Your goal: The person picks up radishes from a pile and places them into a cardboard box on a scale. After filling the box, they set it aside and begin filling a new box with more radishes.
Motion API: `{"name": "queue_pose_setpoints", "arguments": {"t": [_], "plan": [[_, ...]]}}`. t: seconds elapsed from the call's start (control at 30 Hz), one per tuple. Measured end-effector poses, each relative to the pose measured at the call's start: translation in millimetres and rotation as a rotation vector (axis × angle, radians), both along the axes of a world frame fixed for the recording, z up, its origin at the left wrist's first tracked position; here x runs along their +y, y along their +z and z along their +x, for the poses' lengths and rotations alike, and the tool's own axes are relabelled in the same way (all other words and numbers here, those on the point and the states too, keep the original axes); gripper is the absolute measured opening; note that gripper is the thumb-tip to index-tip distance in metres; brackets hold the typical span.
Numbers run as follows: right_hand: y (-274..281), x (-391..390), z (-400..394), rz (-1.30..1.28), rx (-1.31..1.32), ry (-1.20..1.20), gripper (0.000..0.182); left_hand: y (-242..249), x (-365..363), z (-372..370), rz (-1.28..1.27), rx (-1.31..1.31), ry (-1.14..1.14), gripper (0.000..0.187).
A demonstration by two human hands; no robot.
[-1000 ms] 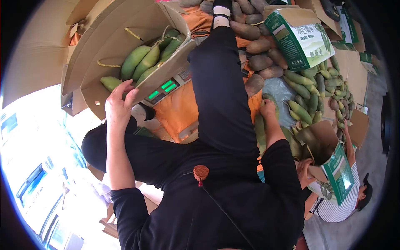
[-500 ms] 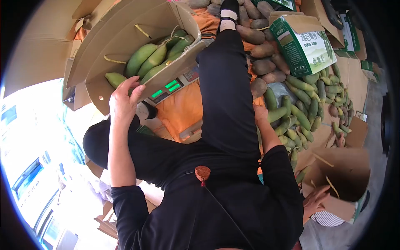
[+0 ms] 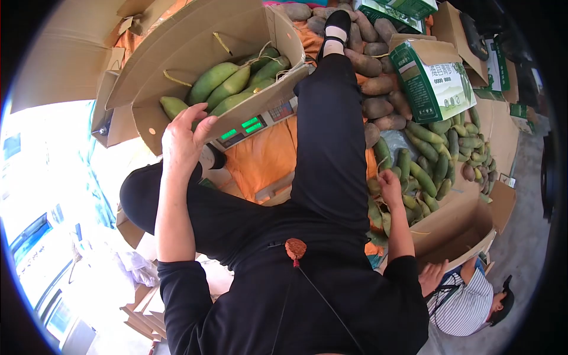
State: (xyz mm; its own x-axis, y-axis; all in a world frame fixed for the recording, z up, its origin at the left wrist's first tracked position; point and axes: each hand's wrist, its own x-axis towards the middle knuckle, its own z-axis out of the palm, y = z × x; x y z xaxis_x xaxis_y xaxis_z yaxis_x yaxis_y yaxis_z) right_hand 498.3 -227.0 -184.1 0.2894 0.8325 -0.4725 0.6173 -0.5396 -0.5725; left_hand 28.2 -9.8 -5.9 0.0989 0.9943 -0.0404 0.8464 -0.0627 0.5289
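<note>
An open carton (image 3: 142,121) with several large green vegetables (image 3: 213,81) inside stands at the upper left, on a scale (image 3: 281,111) with lit green digits. At its near edge, my left hand (image 3: 184,142) has its fingers over the cardboard and its thumb apart, gripping the wall. My right hand (image 3: 390,190) is beside my leg at the left side of the pile of long green vegetables (image 3: 423,171). Its fingers are pinched together near a thin stem or string; what lies between them is too small to make out.
Reddish-brown tubers (image 3: 376,108) lie beyond my right knee. A green and white box (image 3: 435,80) stands near them. At lower right are an open brown carton (image 3: 455,234) and another person in a striped top (image 3: 467,305), with a hand (image 3: 432,277) by that carton.
My right hand has moved down slightly and away from my leg, its fingers now pinched. The lower-right carton has shifted left, and more of the other person shows. My left hand stays on its carton.
</note>
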Motion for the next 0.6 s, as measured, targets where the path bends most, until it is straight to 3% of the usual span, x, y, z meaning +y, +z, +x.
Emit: {"name": "queue_pose_setpoints", "arguments": {"t": [0.03, 0.1, 0.23, 0.37, 0.43, 0.6], "plan": [[2, -2, 2, 0.004, -0.002, 0.004, 0.007, 1, 0, 0, 0.007, -0.003, 0.003, 0.039], [14, -1, 5, 0.189, 0.436, -0.351, 0.002, 1, 0, -1, 0.020, -0.005, 0.008, 0.038], [77, 51, -19, 0.447, 0.450, -0.360, 0.004, 1, 0, -3, 0.027, -0.012, 0.008, 0.037], [178, 129, -62, 0.720, 0.468, -0.210, 0.007, 2, -1, -6, 0.046, -0.021, 0.011, 0.036], [226, 163, -82, 0.878, 0.331, -0.035, 0.009, 1, -1, -8, 0.051, -0.027, 0.018, 0.036], [289, 239, -129, 1.063, 0.507, 0.235, 0.017, 1, -1, -12, 0.065, -0.040, 0.019, 0.036]]}}
